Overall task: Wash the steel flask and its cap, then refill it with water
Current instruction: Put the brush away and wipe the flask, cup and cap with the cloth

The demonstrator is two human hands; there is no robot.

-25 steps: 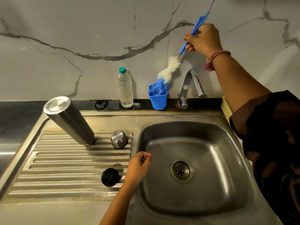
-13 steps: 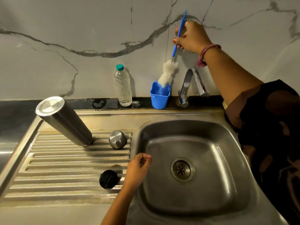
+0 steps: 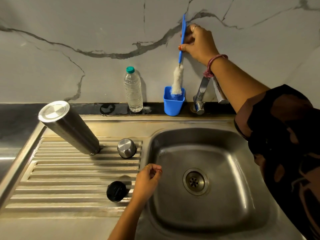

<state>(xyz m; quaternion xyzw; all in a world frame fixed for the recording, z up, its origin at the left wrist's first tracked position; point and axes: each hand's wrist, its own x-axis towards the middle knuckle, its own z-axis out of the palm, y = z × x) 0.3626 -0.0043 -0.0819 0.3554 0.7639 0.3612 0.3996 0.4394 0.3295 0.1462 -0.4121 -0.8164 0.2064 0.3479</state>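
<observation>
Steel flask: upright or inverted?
Inverted. The steel flask stands mouth-down on the drainboard, flat base up, leaning in this wide-angle view.

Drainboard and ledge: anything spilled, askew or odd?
Nothing damaged. The steel flask stands mouth-down on the drainboard, apparently draining. A wet ring mark and small puddle sit on the black ledge beside the plastic bottle. Steel cap and black stopper lie apart.
</observation>
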